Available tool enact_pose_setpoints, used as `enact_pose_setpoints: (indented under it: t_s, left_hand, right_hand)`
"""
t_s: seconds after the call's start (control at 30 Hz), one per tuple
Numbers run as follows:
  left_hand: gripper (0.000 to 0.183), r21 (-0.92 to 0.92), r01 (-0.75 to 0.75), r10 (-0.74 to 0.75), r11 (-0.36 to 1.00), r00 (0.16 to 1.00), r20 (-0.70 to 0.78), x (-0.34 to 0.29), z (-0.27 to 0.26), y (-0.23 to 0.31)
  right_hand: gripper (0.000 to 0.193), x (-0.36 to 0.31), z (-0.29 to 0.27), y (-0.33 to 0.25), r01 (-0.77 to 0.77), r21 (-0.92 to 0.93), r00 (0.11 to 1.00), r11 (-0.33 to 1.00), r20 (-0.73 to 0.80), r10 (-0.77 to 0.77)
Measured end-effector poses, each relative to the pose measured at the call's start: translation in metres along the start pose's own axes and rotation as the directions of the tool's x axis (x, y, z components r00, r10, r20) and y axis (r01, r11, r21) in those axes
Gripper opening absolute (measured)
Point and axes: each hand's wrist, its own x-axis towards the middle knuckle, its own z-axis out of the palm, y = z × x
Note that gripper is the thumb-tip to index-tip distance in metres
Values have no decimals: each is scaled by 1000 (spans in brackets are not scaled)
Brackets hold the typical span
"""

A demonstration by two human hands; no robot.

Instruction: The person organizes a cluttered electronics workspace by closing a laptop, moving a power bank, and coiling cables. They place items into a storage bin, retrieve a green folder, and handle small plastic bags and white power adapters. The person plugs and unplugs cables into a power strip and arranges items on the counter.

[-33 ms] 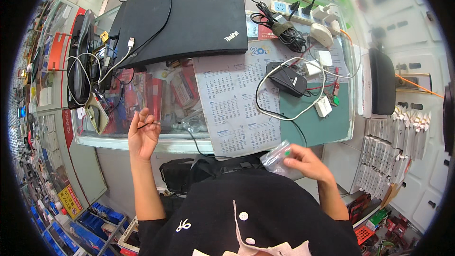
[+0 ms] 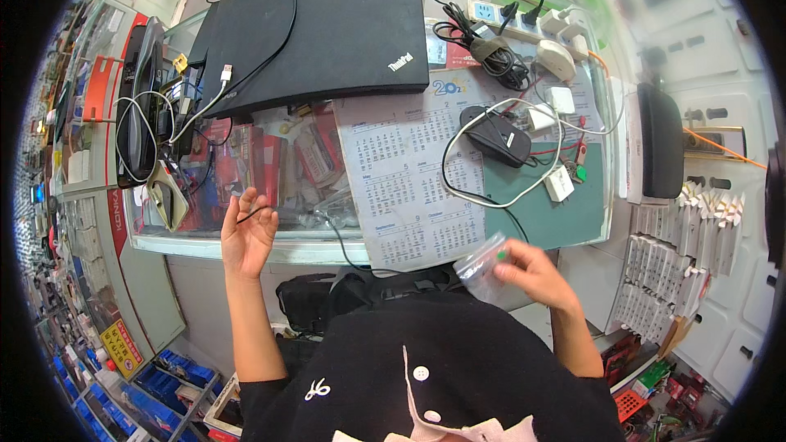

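My right hand (image 2: 536, 274) pinches a small clear plastic bag (image 2: 476, 272) just off the front edge of the glass counter. A small green spot shows by the fingertips; what the bag holds is hard to make out. On the left, my left hand (image 2: 248, 237) is raised over the counter's front edge, palm turned up and fingers curled. A thin black cord-like piece (image 2: 253, 214) lies across its fingers; its exact kind cannot be told. Between the hands, a dark cable (image 2: 337, 237) runs over the counter edge beside a calendar sheet (image 2: 393, 233).
A black laptop (image 2: 327, 33), lid closed, lies at the back of the glass counter (image 2: 213, 247). To the right are a black computer mouse-like adapter (image 2: 495, 137), white chargers (image 2: 559, 184), a coiled black cable (image 2: 501, 65) and a power strip (image 2: 524, 26). A black handset-like device (image 2: 141, 127) stands left.
My right hand has lifted the plastic bag slightly up and to the right, and the bag has tilted more upright. My left hand has barely moved.
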Motion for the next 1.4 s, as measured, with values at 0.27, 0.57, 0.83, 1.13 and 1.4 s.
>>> enact_pose_setpoints:
  t_s: [0.27,0.57,0.83,1.13,1.4]
  left_hand:
    - [31,160,-94,99,983,995,-23,-1,-18,7]
    - [30,265,-95,155,960,964,-215,-26,-52,12]
    - [27,514,-82,179,854,973,-143,-26,-48,35]
    - [26,490,-314,366,813,931,-10,-16,-82,134]
    - [35,392,-356,453,848,872,-187,-5,-74,151]
  right_hand:
    - [18,118,54,-47,335,-297,904,894,-165,-394]
    - [56,103,-31,-29,-169,-956,606,241,-294,-740]
    - [62,89,-69,-64,19,-874,734,486,-318,-600]
    - [59,-47,-109,-157,712,684,527,160,-371,-764]
    - [52,-47,-112,-171,725,680,479,113,-379,-792]
